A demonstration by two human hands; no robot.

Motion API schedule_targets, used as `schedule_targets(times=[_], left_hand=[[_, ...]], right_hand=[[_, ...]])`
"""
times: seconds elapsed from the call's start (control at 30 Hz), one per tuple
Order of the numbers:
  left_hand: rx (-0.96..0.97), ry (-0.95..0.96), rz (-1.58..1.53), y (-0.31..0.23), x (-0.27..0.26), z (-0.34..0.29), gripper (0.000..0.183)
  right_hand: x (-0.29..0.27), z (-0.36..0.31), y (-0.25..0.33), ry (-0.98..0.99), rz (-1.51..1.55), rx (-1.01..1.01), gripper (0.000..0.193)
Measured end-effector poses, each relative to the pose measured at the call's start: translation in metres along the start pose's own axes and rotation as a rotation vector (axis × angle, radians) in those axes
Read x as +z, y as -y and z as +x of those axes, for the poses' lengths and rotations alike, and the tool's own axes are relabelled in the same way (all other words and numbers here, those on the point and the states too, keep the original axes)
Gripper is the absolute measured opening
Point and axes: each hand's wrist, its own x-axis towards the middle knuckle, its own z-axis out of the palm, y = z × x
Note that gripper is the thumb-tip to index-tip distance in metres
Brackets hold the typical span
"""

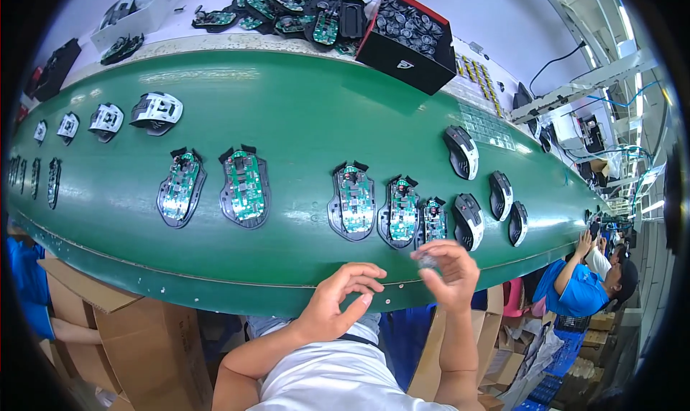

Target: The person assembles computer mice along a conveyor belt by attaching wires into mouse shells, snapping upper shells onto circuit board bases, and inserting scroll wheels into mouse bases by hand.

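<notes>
My right hand pinches a small grey mouse wheel between thumb and fingers, over the near edge of the green belt. My left hand is at the same edge, fingers curved and apart, holding nothing. Just beyond my right hand lie mouse bases with green circuit boards: a right one, partly hidden by my fingers, a middle one and a left one. Further left are two more board-fitted bases. Several black-and-white mouse shells sit to the right.
A black box full of small grey wheels stands at the far side, beside a heap of board-fitted bases. More white shells lie at far left. Cardboard boxes flank me below the belt. A person in a blue shirt works at right.
</notes>
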Motion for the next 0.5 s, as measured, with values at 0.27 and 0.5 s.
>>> schedule_targets(times=[0.27, 0.5], left_hand=[[0.031, -0.002, 0.017, 0.001, -0.004, -0.001, 0.034], [0.042, -0.005, 0.02, 0.0, -0.007, -0.002, 0.032]], right_hand=[[-0.029, 0.021, 0.0, -0.268, -0.262, -0.018, 0.037], [-0.041, 0.03, -0.018, -0.146, -0.521, -0.006, 0.039]])
